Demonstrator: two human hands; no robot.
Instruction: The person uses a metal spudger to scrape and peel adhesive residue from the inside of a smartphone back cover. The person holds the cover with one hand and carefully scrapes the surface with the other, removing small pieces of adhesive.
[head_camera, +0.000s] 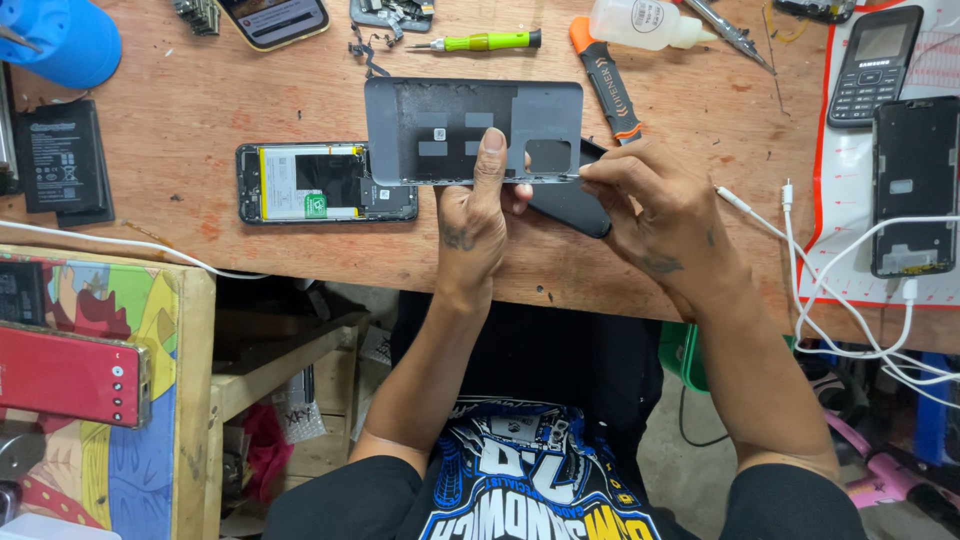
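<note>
1. The left hand (470, 225) holds a dark grey phone back cover (473, 130) upright over the near edge of the tabletop (300, 255), inner face toward the camera. Its grip is closed on the cover's lower edge, with one finger laid flat up the inner face.
2. The right hand (665, 215) pinches the cover's lower right corner, just below the camera cut-out. The fingertips are pressed together there; whether they hold a small tool I cannot tell. A dark, flat object (570, 205) lies just beneath the cover between the hands, partly hidden.
3. An opened phone (325, 182), battery exposed, lies face down left of the cover, near the middle of the tabletop.
4. Toward the far edge lie a green-handled screwdriver (480, 42), an orange-and-black utility knife (605, 80) and a small clear bottle (640, 25).
5. Near the right edge, a keypad phone (875, 65) and another phone (912, 185) rest on a mat, with white cables (830, 290) trailing off the near edge.
6. Risks, as I judge them: the thin cover could crack or bend at the cut-out if the corner pinch pulls too hard. It hangs at the tabletop's near edge, so a slip would drop it to the floor.
</note>
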